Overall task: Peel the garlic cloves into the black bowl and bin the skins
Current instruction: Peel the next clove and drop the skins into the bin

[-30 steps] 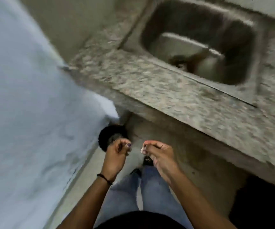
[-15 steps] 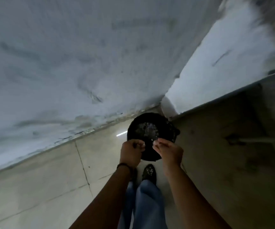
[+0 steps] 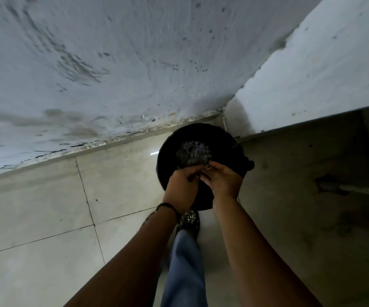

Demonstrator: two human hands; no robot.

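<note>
Left hand and right hand bunched fingertip to fingertip, curled, contents impossible to tell, right over the black bin at frame centre on the floor, probably for shedding skins straight onto the greyish litter inside.

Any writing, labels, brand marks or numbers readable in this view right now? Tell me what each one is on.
No readable text anywhere in this view.
Black bin: no label or marking visible.
Wall: only stains and scuffs, no writing.
Shoe: a pale ornamental pattern, not letters.
Wristband: plain dark band, nothing legible.
Floor tiles: bare, with grout lines only.
</note>
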